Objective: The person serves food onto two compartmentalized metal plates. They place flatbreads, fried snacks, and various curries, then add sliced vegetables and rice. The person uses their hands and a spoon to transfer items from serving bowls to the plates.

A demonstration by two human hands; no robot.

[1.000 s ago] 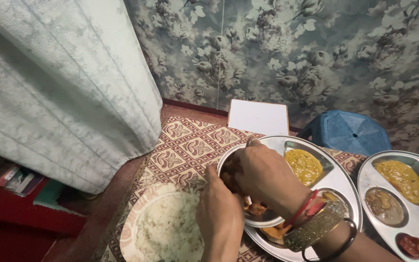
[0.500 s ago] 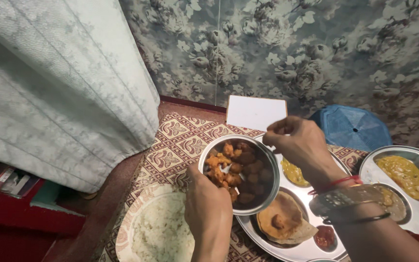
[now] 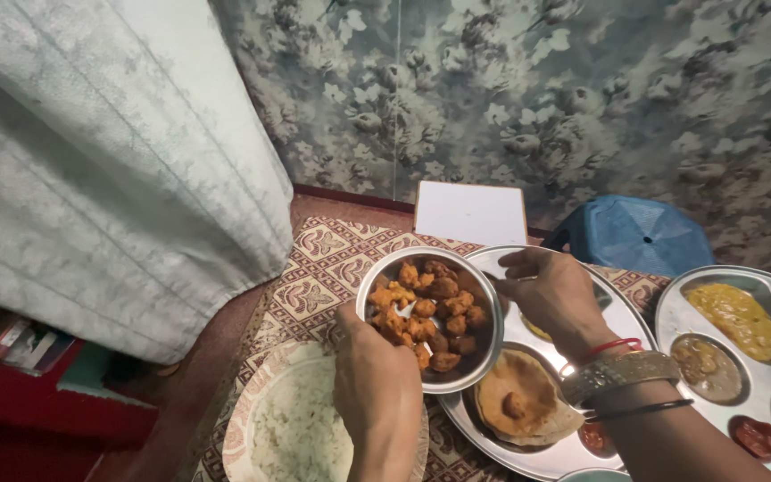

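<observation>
Rice [image 3: 301, 427] fills a round patterned plate [image 3: 244, 403] at the bottom edge of the frame, left of centre. Just right of it the left hand [image 3: 377, 393] rises from the bottom edge and grips a steel bowl [image 3: 427, 318] at its near rim, thumb over the edge and the other fingers hidden beneath, so how they lie cannot be told. The bowl sits at frame centre, held slightly tilted above the plate of rice and the left edge of a steel compartment tray [image 3: 617, 314], and is heaped with fried brown and orange pieces [image 3: 428, 311]. The right hand [image 3: 553, 293], with bangles [image 3: 619, 377] at the wrist, hovers just beside the bowl's right rim over the tray, fingers loosely curled and drawn together, holding nothing that can be seen. Below it on the tray lie a flatbread [image 3: 515, 399] and a dab of red sauce [image 3: 592, 436]. A second steel tray [image 3: 671, 303] with yellow curry [image 3: 742, 314] sits at the right edge. All rest on a patterned mat [image 3: 336, 259]. Farther up are a white board [image 3: 470, 212] and a blue stool [image 3: 635, 234] against floral wallpaper [image 3: 582, 98], with a pale cloth [image 3: 109, 161] hanging at upper left.
</observation>
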